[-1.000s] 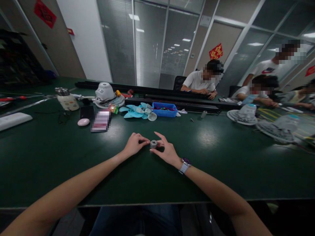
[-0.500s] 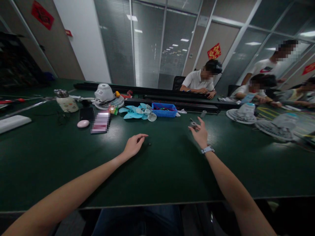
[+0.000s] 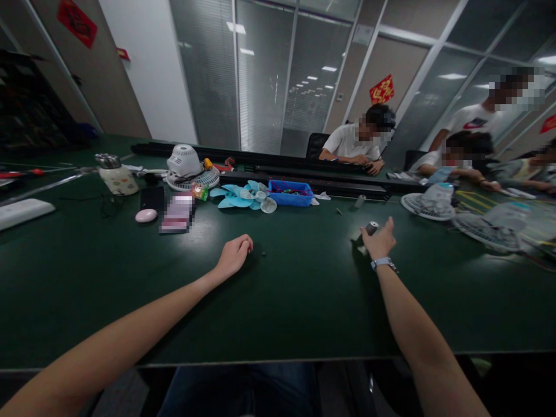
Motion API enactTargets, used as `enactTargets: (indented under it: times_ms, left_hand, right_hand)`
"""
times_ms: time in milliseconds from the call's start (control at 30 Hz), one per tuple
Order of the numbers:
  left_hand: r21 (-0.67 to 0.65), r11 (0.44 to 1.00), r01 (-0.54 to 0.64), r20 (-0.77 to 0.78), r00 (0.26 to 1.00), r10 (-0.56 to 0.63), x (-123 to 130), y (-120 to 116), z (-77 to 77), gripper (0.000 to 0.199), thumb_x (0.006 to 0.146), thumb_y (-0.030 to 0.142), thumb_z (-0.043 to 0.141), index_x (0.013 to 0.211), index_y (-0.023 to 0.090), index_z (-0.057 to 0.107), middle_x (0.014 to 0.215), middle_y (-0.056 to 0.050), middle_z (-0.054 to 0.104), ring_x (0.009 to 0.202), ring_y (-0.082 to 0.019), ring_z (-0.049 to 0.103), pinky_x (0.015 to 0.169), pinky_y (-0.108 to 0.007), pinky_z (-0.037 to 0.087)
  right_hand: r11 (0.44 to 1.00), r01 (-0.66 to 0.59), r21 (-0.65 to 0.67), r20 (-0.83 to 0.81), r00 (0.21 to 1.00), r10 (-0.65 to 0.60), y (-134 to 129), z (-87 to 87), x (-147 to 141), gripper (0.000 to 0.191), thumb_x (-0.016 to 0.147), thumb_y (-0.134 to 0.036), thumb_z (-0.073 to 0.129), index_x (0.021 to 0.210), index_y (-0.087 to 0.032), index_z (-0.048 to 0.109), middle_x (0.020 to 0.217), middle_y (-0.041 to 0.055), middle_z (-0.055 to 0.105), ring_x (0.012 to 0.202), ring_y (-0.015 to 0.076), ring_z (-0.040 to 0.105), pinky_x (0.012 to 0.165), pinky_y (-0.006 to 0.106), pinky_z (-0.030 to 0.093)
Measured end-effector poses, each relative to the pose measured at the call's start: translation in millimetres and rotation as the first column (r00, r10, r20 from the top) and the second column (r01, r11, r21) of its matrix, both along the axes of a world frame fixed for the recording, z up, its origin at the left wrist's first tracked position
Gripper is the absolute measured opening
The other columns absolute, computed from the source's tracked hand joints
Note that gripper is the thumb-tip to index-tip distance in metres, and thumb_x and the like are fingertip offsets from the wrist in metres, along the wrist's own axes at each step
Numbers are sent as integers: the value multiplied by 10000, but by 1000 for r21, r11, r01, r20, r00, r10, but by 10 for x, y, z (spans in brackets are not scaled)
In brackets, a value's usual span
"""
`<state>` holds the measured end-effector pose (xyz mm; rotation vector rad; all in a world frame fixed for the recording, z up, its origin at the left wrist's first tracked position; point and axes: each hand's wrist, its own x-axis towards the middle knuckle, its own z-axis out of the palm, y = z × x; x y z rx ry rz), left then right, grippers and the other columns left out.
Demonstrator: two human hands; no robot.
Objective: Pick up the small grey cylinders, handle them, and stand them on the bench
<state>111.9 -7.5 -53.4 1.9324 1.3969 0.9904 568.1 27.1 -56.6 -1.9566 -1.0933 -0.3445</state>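
Observation:
My right hand is over the right part of the green table, with thumb and fingers around a small grey metal cylinder that looks like a small motor. One finger points up and away from it. Below the thumb is a small pale patch, too blurred to name. My left hand rests on the table with its fingers curled in, and nothing shows in it. Just right of it lies a tiny dark part. A thin metal pin and another small grey cylinder are farther back.
Light-blue fan blades lie beside a blue bin holding wires and small parts. White fan bodies stand left and right. A phone, a pink oval item and a jar are left. Several people sit or stand across.
My right hand has moved right and slightly nearer with the grey cylinder, away from the pin. My left hand has drawn back a little, and its stretched forefinger has curled in.

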Motion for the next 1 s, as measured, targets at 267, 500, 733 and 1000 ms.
enactTargets:
  times_ms: [267,500,733,1000]
  left_hand:
    - [-11,997,-79,-66,995,78,15,-26,43,277,767,327,309,540,207,413,551,-1,453,602,-172,479,600,-284,298]
    - [-8,995,-98,-177,980,96,40,-14,16,313,776,288,323,483,201,387,514,0,417,555,-151,439,575,-287,247]
    - [8,995,-96,-230,968,96,62,-13,24,294,773,219,337,482,198,376,523,-2,436,562,-148,440,581,-284,254]
    - [20,997,-78,-205,975,80,31,-7,-3,289,766,216,346,477,200,343,506,12,398,538,-140,423,569,-280,247]
  right_hand:
    - [571,-775,-271,250,516,819,-443,256,-1765,484,989,-420,410,1455,-290,432,1574,77,335,1460,250,280,1155,530,256]
    - [154,-856,-494,79,132,988,-824,136,-2405,451,1009,-393,411,1452,-313,446,1626,12,203,1513,217,87,1199,523,188]
    - [193,-859,-474,90,171,981,-752,140,-2391,346,994,-228,460,1307,-223,607,1376,34,596,1370,208,437,1126,483,315]
    - [415,-853,-315,307,322,896,-665,217,-2153,380,940,-92,474,1193,-281,685,1161,16,723,1128,188,632,1017,420,408]
